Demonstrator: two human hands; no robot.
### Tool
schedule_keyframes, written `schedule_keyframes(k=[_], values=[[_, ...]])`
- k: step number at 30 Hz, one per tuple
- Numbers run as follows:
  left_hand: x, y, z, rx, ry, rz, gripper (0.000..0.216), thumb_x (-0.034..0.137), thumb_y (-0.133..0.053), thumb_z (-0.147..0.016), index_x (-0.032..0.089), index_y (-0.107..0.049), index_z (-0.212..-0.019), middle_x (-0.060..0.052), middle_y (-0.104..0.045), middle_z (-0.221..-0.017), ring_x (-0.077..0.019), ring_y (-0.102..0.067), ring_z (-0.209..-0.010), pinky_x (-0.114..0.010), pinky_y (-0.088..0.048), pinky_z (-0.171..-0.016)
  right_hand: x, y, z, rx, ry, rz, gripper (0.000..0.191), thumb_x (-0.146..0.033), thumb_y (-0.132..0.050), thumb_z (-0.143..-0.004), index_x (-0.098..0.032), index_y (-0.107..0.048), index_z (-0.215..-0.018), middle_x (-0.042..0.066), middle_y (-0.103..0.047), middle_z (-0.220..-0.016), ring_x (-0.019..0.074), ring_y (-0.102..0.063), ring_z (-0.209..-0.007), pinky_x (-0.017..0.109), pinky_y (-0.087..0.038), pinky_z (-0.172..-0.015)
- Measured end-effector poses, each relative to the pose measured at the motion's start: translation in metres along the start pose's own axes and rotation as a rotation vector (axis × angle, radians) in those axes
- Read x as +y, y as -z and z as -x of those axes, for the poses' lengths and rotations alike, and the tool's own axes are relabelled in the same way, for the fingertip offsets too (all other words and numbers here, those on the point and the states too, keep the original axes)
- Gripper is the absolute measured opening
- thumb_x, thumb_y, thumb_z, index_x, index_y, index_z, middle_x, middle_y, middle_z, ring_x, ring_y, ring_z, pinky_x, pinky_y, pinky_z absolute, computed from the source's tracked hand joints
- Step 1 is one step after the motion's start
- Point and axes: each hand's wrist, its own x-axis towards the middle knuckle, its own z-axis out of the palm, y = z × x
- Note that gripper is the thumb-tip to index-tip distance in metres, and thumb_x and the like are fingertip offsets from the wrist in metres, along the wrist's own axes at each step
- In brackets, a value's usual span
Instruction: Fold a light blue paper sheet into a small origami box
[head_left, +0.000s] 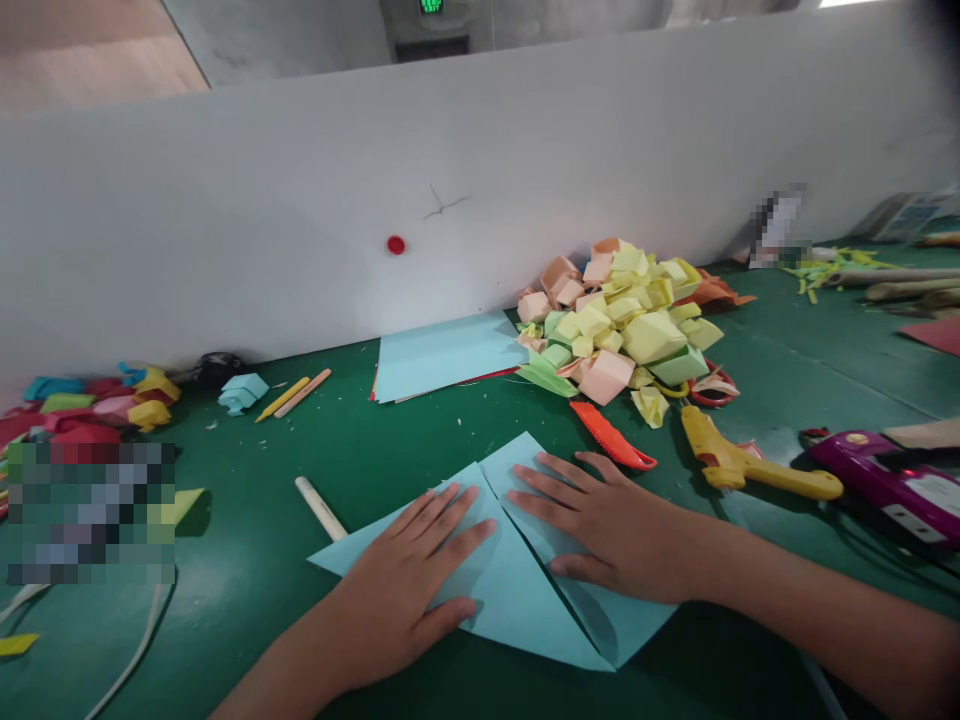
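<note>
A white panel (285, 220) is being met along its foot by a green table (247, 570). On the near part of the table a folded sheet of blue paper (517, 590) is being held down flat by two hands, its two flaps being parted by a narrow slanting gap. The left flap is being covered by the left hand (424, 560), palm down, its fingers being kept slightly apart and its thumb well out. The right flap is being covered by the right hand (607, 520), its fingers being spread wider (nothing is being gripped by either hand).

Beyond the right hand, table space is being taken up by a pile of folded paper (622, 320), mostly yellow, pink and green. The table's far left corner is being filled by a heap of bright pieces (90, 410). Just left of the pile, the panel's foot is being lined by a stack of sheets (450, 355). At the right edge a purple box (892, 485) is being neighboured by a yellow glue gun (750, 465), and that by a ridged orange tool (611, 435). A white stick (319, 505) is being partly hidden by the paper's left corner. Farther back, a small blue shape (244, 393) is being flanked by two pens (283, 399).
</note>
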Motion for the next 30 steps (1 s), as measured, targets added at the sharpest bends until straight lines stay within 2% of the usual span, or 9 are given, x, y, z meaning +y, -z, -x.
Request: schedule_keyframes(k=[15, 21, 30], values=[[0.0, -0.001, 0.001, 0.026, 0.001, 0.03, 0.067, 0.052, -0.047, -0.105, 0.036, -0.019, -0.163, -0.002, -0.014, -0.17, -0.032, -0.026, -0.154, -0.05, -0.028, -0.124, 0.0, 0.006, -0.002, -0.092, -0.032, -0.044, 0.067, -0.056, -0.037, -0.105, -0.027, -0.022, -0.162, 0.01, -0.02, -0.168, 0.0431, -0.025, -0.151, 0.075, -0.032, -0.11], [0.0, -0.001, 0.001, -0.001, 0.008, 0.01, 0.067, 0.054, -0.045, -0.105, 0.035, -0.019, -0.163, -0.002, -0.014, -0.17, -0.0319, -0.025, -0.154, -0.051, -0.028, -0.124, 0.0, 0.007, -0.001, -0.115, -0.043, -0.085, 0.067, -0.057, -0.037, -0.104, -0.03, -0.019, -0.163, 0.008, -0.018, -0.169, 0.0438, -0.022, -0.152, 0.079, -0.028, -0.11], [0.0, 0.0, 0.001, 0.013, -0.001, 0.012, 0.068, 0.053, -0.046, -0.105, 0.035, -0.017, -0.163, -0.002, -0.014, -0.17, -0.0318, -0.026, -0.154, -0.05, -0.029, -0.124, 0.002, 0.011, 0.0, -0.138, -0.041, -0.138, 0.067, -0.06, -0.036, -0.104, -0.032, -0.018, -0.162, 0.008, -0.018, -0.169, 0.0432, -0.019, -0.153, 0.078, -0.026, -0.111]])
